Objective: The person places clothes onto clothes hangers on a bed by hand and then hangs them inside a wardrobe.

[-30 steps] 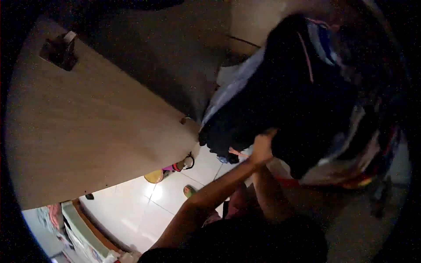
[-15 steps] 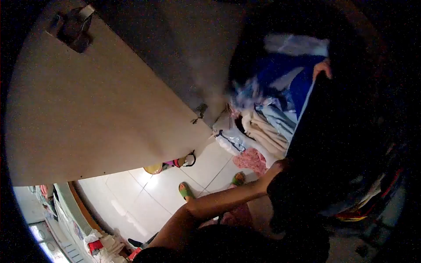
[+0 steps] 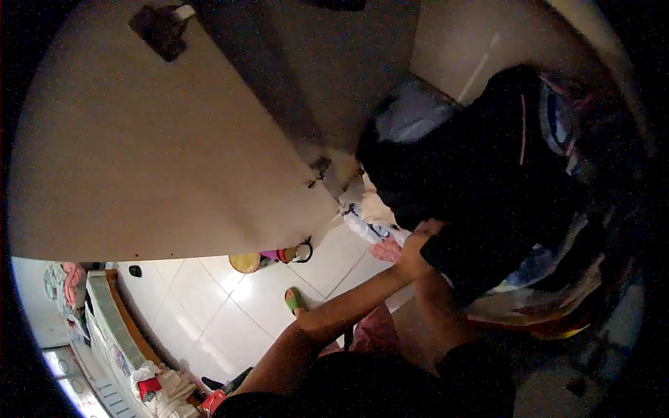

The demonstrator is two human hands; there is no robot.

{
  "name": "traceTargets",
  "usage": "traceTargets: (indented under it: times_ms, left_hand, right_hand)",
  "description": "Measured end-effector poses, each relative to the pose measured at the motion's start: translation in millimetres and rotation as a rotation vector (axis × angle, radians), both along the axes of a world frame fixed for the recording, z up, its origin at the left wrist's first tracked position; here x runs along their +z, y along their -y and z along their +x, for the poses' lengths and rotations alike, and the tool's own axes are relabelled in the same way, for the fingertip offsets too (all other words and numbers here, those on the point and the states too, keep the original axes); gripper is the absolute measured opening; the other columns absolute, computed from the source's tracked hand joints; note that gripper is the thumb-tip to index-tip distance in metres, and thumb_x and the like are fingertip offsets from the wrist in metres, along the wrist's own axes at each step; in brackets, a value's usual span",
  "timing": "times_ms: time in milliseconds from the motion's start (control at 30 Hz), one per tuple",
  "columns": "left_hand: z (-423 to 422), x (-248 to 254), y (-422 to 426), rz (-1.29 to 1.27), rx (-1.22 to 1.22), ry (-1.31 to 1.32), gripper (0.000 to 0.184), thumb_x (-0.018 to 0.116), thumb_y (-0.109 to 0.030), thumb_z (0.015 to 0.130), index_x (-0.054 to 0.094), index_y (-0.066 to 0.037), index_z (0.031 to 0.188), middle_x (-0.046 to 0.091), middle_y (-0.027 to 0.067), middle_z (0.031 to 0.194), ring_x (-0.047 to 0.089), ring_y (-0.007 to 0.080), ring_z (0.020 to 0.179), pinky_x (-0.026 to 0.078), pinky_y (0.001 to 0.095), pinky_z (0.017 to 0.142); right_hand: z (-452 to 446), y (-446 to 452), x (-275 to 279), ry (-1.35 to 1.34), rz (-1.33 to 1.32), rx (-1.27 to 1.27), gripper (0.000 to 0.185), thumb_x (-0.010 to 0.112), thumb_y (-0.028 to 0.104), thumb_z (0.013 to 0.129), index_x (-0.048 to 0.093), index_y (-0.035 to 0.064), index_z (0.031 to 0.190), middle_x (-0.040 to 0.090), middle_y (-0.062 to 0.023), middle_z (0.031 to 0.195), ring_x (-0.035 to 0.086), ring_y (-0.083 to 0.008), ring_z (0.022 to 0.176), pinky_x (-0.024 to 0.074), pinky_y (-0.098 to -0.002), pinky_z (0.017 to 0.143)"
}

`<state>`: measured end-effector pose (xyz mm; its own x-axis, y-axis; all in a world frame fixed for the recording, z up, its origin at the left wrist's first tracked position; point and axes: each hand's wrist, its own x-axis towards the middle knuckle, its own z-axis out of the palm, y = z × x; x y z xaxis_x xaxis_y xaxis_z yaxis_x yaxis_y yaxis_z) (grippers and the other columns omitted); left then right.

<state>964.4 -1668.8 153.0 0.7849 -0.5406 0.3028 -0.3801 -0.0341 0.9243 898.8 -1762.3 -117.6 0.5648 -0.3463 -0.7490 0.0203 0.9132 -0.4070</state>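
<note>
A large black garment point(image 3: 481, 188) with a thin reddish line on it hangs across the right side of the view. Its exact kind is too dark to tell. My left hand point(image 3: 414, 258) is closed on the garment's near edge. Close against it, my right hand point(image 3: 432, 227) is at the same edge, mostly hidden behind the left hand and the cloth. Beyond the garment, part of a pale grey cloth point(image 3: 414, 115) shows. Below its left edge lie a beige cloth point(image 3: 378, 207), a white plastic bag point(image 3: 368, 226) and a pink cloth point(image 3: 385, 249).
A broad beige panel point(image 3: 160, 153) fills the left. Under its lower edge stand a yellow round container point(image 3: 244, 262) and other small items on the tiled floor point(image 3: 209, 313). More clothes point(image 3: 557, 306) hang or lie at right. Piled clothes point(image 3: 164, 386) sit lower left.
The black garment has swung left and now covers the blue and light clothes seen before. My right hand has come down from the far upper edge to beside my left hand.
</note>
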Motion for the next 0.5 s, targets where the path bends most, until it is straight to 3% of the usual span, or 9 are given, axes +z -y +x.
traceTargets:
  times_ms: [100, 233, 300, 400, 500]
  left_hand:
    - [1.2, -28.6, -24.9, 0.061, 0.048, 0.164, 0.052, 0.055, -0.008, 0.067, 0.047, -0.006, 0.118, 0.053, 0.0205, 0.108, 0.052, 0.0392, 0.094, 0.043, 0.0402, 0.082]
    - [-7.8, -58.2, -44.1, 0.177, 0.063, 0.171, 0.058, 0.059, -0.007, 0.064, 0.046, -0.007, 0.120, 0.052, 0.0207, 0.112, 0.052, 0.0377, 0.098, 0.043, 0.0385, 0.085]
    - [-27.5, -53.3, -45.0, 0.274, 0.075, -0.081, 0.058, 0.062, -0.010, 0.065, 0.046, -0.006, 0.121, 0.053, 0.0196, 0.110, 0.052, 0.0362, 0.101, 0.043, 0.0363, 0.086]
    - [-40.2, -8.9, -75.5, 0.287, -0.178, -0.259, 0.060, 0.067, -0.013, 0.066, 0.045, -0.006, 0.122, 0.054, 0.0172, 0.112, 0.053, 0.0335, 0.102, 0.043, 0.0338, 0.086]
    - [-48.1, -12.1, -115.8, 0.088, -0.182, -0.264, 0.059, 0.066, -0.013, 0.072, 0.043, -0.005, 0.125, 0.053, 0.0142, 0.116, 0.056, 0.0250, 0.099, 0.047, 0.0324, 0.080]
  right_hand:
    - [12.5, -10.1, -7.7, 0.069, 0.007, 0.006, 0.035, 0.039, 0.026, 0.093, 0.048, -0.0012, 0.112, 0.058, -0.0117, 0.098, 0.056, -0.0190, 0.080, 0.0485, -0.0315, 0.068]
    - [21.4, -33.1, 6.4, 0.206, 0.023, -0.023, 0.037, 0.038, 0.027, 0.093, 0.047, -0.0017, 0.114, 0.058, -0.0125, 0.100, 0.057, -0.0200, 0.082, 0.0495, -0.0324, 0.070]
    - [14.4, -39.7, 21.2, 0.331, 0.076, -0.066, 0.038, 0.038, 0.028, 0.093, 0.047, -0.0019, 0.115, 0.058, -0.0130, 0.101, 0.058, -0.0205, 0.083, 0.0500, -0.0329, 0.070]
    - [-21.8, -49.4, 36.6, 0.554, 0.248, -0.160, 0.040, 0.038, 0.028, 0.092, 0.046, -0.0029, 0.116, 0.059, -0.0140, 0.103, 0.059, -0.0235, 0.086, 0.0512, -0.0371, 0.071]
    - [-41.8, -78.5, 82.3, 0.773, 0.214, -0.130, 0.036, 0.037, 0.027, 0.093, 0.051, -0.0006, 0.111, 0.060, -0.0151, 0.102, 0.059, -0.0221, 0.079, 0.0512, -0.0345, 0.063]
